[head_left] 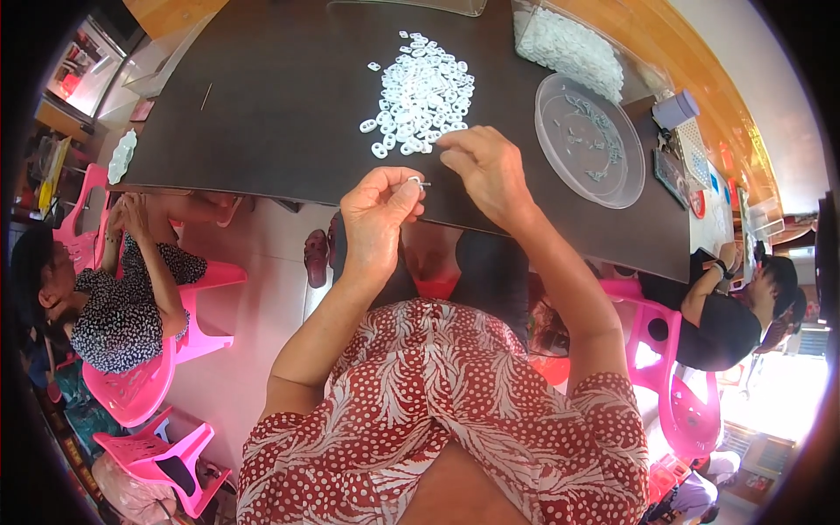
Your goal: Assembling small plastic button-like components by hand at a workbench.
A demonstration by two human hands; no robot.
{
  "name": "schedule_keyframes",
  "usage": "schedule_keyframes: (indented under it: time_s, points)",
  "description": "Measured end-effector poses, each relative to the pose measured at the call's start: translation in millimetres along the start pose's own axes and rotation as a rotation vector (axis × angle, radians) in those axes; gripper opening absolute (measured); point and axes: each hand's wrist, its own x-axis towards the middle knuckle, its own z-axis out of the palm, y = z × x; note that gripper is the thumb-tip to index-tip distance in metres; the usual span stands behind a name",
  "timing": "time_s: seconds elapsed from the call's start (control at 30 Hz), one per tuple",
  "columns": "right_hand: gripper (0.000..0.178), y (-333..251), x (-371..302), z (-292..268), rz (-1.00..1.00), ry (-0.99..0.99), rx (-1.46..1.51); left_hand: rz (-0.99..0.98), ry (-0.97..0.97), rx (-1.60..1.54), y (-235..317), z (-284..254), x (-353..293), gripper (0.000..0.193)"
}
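Note:
My left hand (374,214) is closed in a pinch in front of the table's near edge. Between its thumb and forefinger sits a small white plastic piece (414,180), with a thin metal screw (425,185) sticking out to the right. My right hand (492,175) reaches over the near edge to the lower right of a pile of small white two-holed plastic pieces (426,87). Its thumb and forefinger are drawn together beside the nearest pieces. What those fingertips hold, if anything, is too small to make out.
On the dark table (280,105), a round clear tray (549,157) holds scattered small screws. Behind it, a clear bin (521,26) is filled with white pieces. A purple cup (675,109) stands at right. People sit on pink chairs (131,385) at both sides.

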Motion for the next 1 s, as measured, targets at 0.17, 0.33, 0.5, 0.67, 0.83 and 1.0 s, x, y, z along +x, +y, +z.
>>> schedule_keyframes:
  time_s: [0.17,0.33,0.5,0.67,0.83,1.0]
  points:
    - [0.015,15,8,22,-0.211,-0.003,-0.263,-0.015,0.017,-0.023,0,-1,1,0.012]
    - [0.016,15,10,22,-0.236,0.042,-0.356,-0.033,0.004,-0.046,1,-6,2,0.013]
    - [0.015,10,11,24,-0.300,0.052,-0.261,-0.027,0.021,-0.062,0,-8,2,0.013]
    - [0.013,5,14,31,-0.380,0.025,-0.354,-0.008,0.025,-0.083,0,-9,0,0.013]
    - [0.008,1,13,34,-0.465,-0.050,-0.459,-0.002,0.044,-0.085,1,-13,-2,0.012]
    - [0.018,-5,8,28,-0.513,-0.056,-0.411,-0.007,0.047,-0.093,0,-15,-2,0.013]
